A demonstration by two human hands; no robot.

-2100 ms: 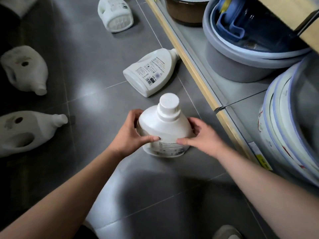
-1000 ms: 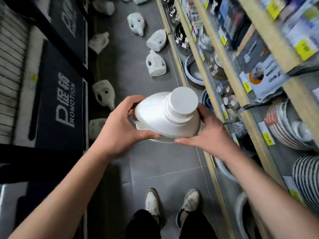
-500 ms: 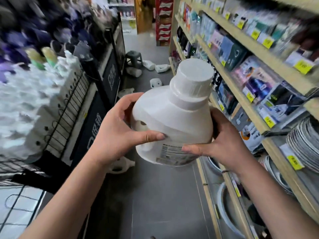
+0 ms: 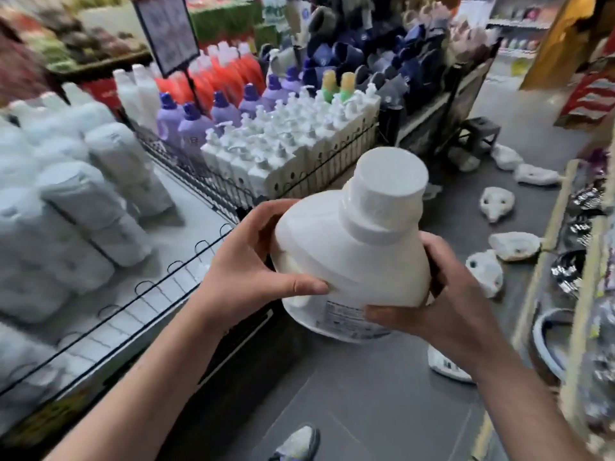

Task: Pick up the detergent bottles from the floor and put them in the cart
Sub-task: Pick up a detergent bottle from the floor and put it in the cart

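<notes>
Two hands on 1 detergent bottle, mid-air by bin rail

L: wire-railed bin w/ white jugs lying in rows, too blurred to count. Behind: purple bottles, white pump bottles, 2 yellow-capped bottles. Centre: left hand wraps bottle's side, thumb pressed across front; right hand curls round opposite side, thumb on label. Bottle cap-up, tilted, just R of rail, above grey floor. R: at least 6 white floor bottles lie scattered btwn bin & shelf; 1 partly hidden under R forearm. 1 shoe at bottom.
</notes>
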